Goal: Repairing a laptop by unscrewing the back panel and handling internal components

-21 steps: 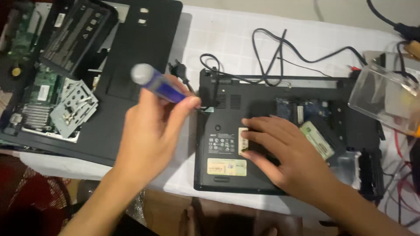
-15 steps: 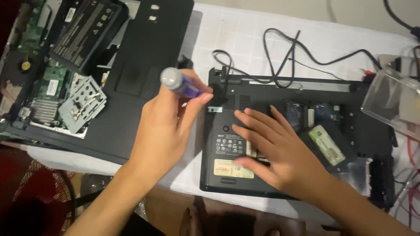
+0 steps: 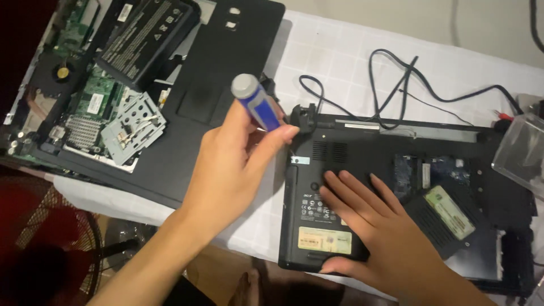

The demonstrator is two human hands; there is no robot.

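— Two hands in play! Left hand is wrapped tight round a blue screwdriver with a grey cap, tip down at the near-left corner of the upturned black laptop.

— And the right hand?

— Flat, fingers spread wide, pressing the laptop's underside near its front edge, holding nothing.

— Where's the laptop sitting?

— On the white checked tablecloth, toward the table's right side. At the left edge lies a second, opened laptop, a black battery resting on it. Black cables curl along the far edge.
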